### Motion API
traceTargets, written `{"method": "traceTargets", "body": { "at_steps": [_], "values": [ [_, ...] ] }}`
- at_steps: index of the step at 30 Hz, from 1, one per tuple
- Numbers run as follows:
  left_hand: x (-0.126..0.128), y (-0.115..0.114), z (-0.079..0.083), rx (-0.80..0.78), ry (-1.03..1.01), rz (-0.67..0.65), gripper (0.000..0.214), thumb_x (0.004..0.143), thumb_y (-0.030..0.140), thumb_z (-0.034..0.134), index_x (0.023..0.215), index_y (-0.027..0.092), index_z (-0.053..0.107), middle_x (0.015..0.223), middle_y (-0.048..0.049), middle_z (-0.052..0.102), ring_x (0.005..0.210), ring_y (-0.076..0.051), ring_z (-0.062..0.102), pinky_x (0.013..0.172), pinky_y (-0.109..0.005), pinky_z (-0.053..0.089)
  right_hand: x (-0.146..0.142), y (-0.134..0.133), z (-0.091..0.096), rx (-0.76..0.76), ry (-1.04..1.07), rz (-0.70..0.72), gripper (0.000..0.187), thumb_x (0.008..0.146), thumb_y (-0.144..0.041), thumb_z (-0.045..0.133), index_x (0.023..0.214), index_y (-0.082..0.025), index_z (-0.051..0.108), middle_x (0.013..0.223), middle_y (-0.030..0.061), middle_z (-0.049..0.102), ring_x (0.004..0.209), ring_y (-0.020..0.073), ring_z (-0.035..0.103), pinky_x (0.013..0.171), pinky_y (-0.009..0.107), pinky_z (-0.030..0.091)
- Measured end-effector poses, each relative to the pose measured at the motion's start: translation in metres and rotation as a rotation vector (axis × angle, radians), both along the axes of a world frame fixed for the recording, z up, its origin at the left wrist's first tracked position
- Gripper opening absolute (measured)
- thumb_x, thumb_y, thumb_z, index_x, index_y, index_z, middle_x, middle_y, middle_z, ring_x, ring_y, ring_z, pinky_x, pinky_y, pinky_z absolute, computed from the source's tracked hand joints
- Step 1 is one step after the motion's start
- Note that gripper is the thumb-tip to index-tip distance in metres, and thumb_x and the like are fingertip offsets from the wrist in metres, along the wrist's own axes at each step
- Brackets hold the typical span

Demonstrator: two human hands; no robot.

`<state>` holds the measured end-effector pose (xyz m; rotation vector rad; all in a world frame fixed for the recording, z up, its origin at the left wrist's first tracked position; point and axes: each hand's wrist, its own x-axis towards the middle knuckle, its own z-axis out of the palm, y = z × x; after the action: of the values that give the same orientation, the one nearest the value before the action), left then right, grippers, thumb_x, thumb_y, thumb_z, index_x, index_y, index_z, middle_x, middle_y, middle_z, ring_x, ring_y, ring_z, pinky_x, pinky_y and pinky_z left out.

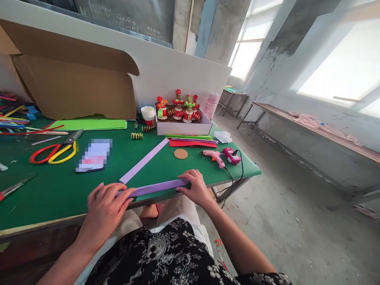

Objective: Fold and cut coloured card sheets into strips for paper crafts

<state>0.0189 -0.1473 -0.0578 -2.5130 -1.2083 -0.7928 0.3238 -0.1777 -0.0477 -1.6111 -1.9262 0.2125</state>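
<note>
Reaching forward with bare left hand (107,202) and bare right hand (197,187).
Curving left fingers (110,190) palm-down; pinching right-handed.

To your left, red-and-yellow-handled scissors (71,138) lie on the bench (157,168); farther back you see green sheets (97,124), a brown cardboard box (80,85) and stacked cups (148,113).

Narrow purple strip (160,187), slightly slanted
</note>
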Motion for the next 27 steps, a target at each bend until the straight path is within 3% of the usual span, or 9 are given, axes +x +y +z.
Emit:
{"method": "traceTargets", "body": {
  "at_steps": [3,9,13,19,27],
  "values": [
    [-0.002,-0.006,0.002,0.045,-0.028,-0.075,0.028,0.097,0.017,0.046,0.091,0.025,0.073,0.097,-0.0071,0.072,0.096,-0.025,0.064,0.093,-0.044,0.043,-0.003,-0.007,-0.003,0.111,-0.064,0.108,0.007,0.086,-0.021,0.075,0.092,-0.024,0.073,0.099,0.0047,0.069,0.100,0.0222,0.059,0.098,0.040,0.044],
    [-0.002,-0.013,0.002,0.023,-0.048,-0.149,0.031,0.097,0.012,0.044,0.101,0.022,0.073,0.092,-0.0059,0.073,0.091,-0.023,0.063,0.085,-0.039,0.042,0.004,-0.012,-0.014,0.196,-0.080,0.155,0.013,0.096,-0.025,0.063,0.098,-0.026,0.076,0.089,0.0033,0.071,0.090,0.0196,0.061,0.106,0.042,0.040],
    [-0.002,-0.011,0.005,-0.042,-0.076,-0.091,0.030,0.099,0.019,0.044,0.095,0.024,0.074,0.089,-0.0042,0.073,0.087,-0.022,0.063,0.081,-0.038,0.041,0.011,-0.010,-0.016,0.157,-0.009,0.124,0.017,0.097,-0.031,0.063,0.095,-0.027,0.079,0.087,0.0041,0.071,0.088,0.0202,0.060,0.094,0.040,0.044],
    [0.000,-0.001,0.008,-0.275,-0.114,0.020,0.033,0.099,0.032,0.045,0.082,0.027,0.073,0.086,-0.0019,0.074,0.085,-0.022,0.062,0.077,-0.037,0.039,0.012,-0.002,-0.016,0.010,0.081,-0.029,0.019,0.093,-0.035,0.068,0.080,-0.026,0.078,0.078,0.0023,0.071,0.083,0.0200,0.060,0.084,0.036,0.042],
    [0.009,0.017,0.023,-0.458,0.099,0.172,0.031,0.094,0.035,0.044,0.073,0.024,0.065,0.078,-0.0037,0.072,0.086,-0.025,0.061,0.072,-0.037,0.037,0.006,0.003,-0.006,-0.095,-0.091,-0.150,0.022,0.091,-0.035,0.069,0.073,-0.022,0.070,0.074,0.0028,0.066,0.080,0.0202,0.058,0.079,0.033,0.039]
  ]
}}
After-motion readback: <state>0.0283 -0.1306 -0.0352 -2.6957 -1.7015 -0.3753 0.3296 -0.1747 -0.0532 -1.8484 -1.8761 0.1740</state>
